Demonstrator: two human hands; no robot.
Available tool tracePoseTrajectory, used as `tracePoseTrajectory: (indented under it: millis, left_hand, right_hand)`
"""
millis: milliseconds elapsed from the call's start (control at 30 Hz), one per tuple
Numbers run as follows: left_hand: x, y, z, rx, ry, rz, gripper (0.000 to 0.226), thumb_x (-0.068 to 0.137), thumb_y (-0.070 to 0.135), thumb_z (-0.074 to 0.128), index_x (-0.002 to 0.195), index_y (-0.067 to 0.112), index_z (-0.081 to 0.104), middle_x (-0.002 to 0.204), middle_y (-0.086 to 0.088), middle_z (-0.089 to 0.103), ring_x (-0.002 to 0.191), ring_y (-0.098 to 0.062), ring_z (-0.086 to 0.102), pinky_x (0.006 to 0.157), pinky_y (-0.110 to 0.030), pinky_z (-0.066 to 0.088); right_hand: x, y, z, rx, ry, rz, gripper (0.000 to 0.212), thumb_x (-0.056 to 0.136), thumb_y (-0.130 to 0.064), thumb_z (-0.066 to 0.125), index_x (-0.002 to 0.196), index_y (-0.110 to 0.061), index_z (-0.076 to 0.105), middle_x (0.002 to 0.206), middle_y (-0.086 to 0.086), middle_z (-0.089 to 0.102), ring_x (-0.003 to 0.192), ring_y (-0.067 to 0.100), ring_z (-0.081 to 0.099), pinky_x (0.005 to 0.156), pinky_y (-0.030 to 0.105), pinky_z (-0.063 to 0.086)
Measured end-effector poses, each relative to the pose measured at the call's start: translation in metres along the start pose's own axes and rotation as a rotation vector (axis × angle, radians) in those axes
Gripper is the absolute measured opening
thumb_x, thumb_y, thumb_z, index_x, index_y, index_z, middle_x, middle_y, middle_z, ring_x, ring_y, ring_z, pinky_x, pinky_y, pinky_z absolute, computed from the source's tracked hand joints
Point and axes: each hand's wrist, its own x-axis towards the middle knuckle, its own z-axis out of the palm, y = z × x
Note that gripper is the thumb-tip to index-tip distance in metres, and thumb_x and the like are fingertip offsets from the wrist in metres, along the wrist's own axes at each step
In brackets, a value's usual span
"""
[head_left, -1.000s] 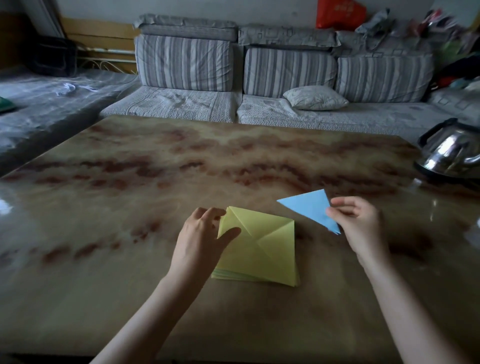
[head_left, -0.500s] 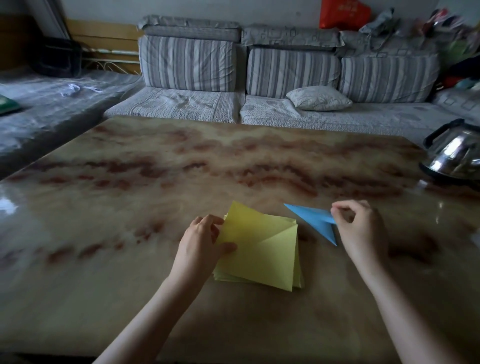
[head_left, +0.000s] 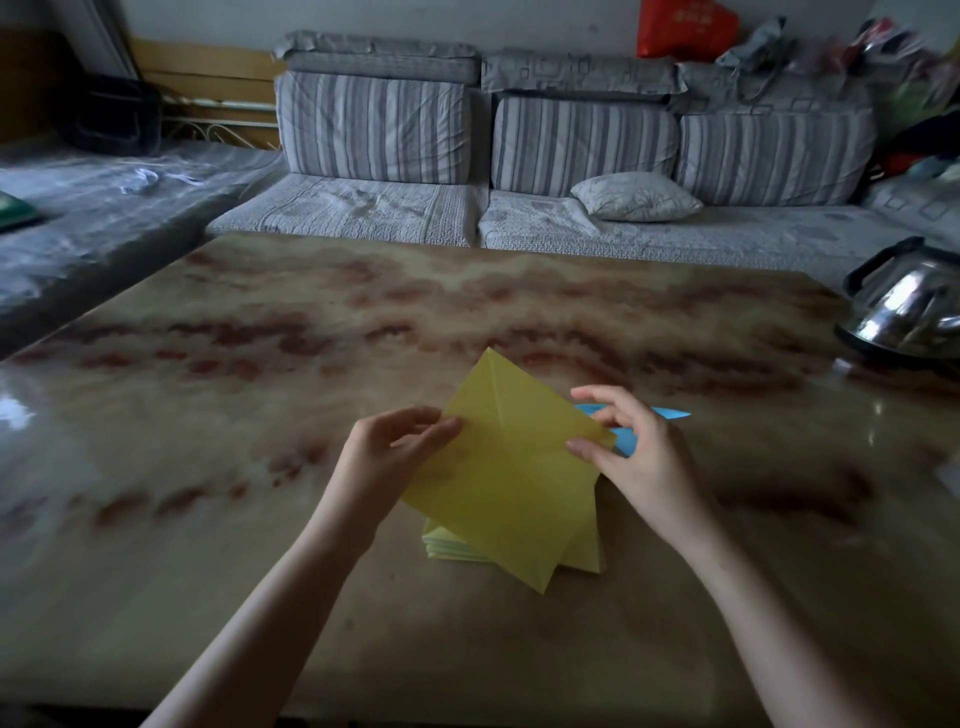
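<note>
Work in hand: a yellow sheet is held up between both hands over the counter.
Left hand: pinches the sheet's left corner, thumb on the near face, fingers curled behind it.
Right hand: grips the sheet by its right corner. The thumb lies flat on the near face and the other fingers curl round the far side.
Sheet, position: lifted off the counter near the middle of the view, turned like a diamond. One corner points away toward the sofa and the opposite corner points down toward the person.
Sheet, look: a crease runs from the far corner down to about the middle, and fainter folds cross the lower half.
Stack: more yellow paper lies flat on the counter right under the sheet. The sheet's lower corner covers its middle, so only its left and right edges show.
Blue paper: a thin folded piece shows just behind the right hand, its point aimed right. Whether it lies on the counter or sits among the fingers cannot be told.
Counter: glossy, marbled in tan and reddish brown, with window glare at the left edge.
Kettle: shiny metal with a dark handle, at the far right edge of the counter, well apart from the hands.
Behind the counter: the sofa has grey striped back cushions, and a pale pillow rests on its seat.
Top of the sofa: a red bag sits up on the right, with a blurred heap of other things beside it.
</note>
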Motion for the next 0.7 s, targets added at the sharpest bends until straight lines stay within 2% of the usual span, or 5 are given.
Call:
tracePoseTrajectory:
  millis: [267, 367, 467, 600, 700]
  left_hand:
    - [-0.003, 0.006, -0.008, -0.064, -0.109, -0.125, 0.024, 0.073, 0.006, 0.076, 0.095, 0.014, 0.07, 0.082, -0.007, 0.074, 0.066, -0.016, 0.071, 0.053, -0.024, 0.055]
    - [-0.001, 0.004, -0.01, -0.067, -0.11, -0.145, 0.025, 0.074, 0.005, 0.075, 0.097, 0.012, 0.069, 0.086, -0.01, 0.073, 0.067, -0.017, 0.07, 0.054, -0.026, 0.055]
    - [0.0, 0.004, -0.012, -0.117, -0.117, -0.151, 0.025, 0.076, 0.006, 0.073, 0.101, 0.009, 0.069, 0.089, -0.011, 0.073, 0.069, -0.017, 0.069, 0.056, -0.028, 0.056]
    - [0.0, 0.004, -0.013, -0.14, -0.125, -0.154, 0.024, 0.078, 0.006, 0.07, 0.102, 0.008, 0.069, 0.09, -0.011, 0.072, 0.07, -0.015, 0.068, 0.056, -0.027, 0.056]
    - [0.0, 0.004, -0.012, -0.123, -0.136, -0.157, 0.021, 0.082, 0.007, 0.067, 0.102, 0.009, 0.068, 0.093, -0.012, 0.072, 0.072, -0.015, 0.068, 0.058, -0.028, 0.058]
  right_hand:
    - [-0.001, -0.005, -0.002, 0.367, -0.027, 0.168, 0.031, 0.075, 0.0, 0.074, 0.1, -0.016, 0.063, 0.072, -0.001, 0.064, 0.061, 0.002, 0.061, 0.06, 0.012, 0.044]
    - [-0.002, -0.006, -0.007, 0.349, -0.061, 0.094, 0.029, 0.08, -0.003, 0.06, 0.101, -0.022, 0.064, 0.097, -0.004, 0.069, 0.085, 0.004, 0.063, 0.073, 0.014, 0.046]
    - [-0.004, -0.008, -0.019, 0.311, -0.262, 0.009, 0.06, 0.066, 0.008, 0.035, 0.103, -0.026, 0.069, 0.133, -0.009, 0.056, 0.125, 0.004, 0.049, 0.103, 0.018, 0.037]
    - [-0.008, -0.011, -0.026, 0.199, -0.483, 0.044, 0.055, 0.079, 0.006, 0.065, 0.102, -0.043, 0.068, 0.145, -0.024, 0.033, 0.133, -0.017, 0.022, 0.109, 0.009, 0.018]
    - [-0.007, -0.009, -0.021, 0.151, -0.425, 0.07, 0.035, 0.072, -0.017, 0.079, 0.092, -0.044, 0.071, 0.136, -0.014, 0.048, 0.13, -0.015, 0.03, 0.11, 0.015, 0.024]
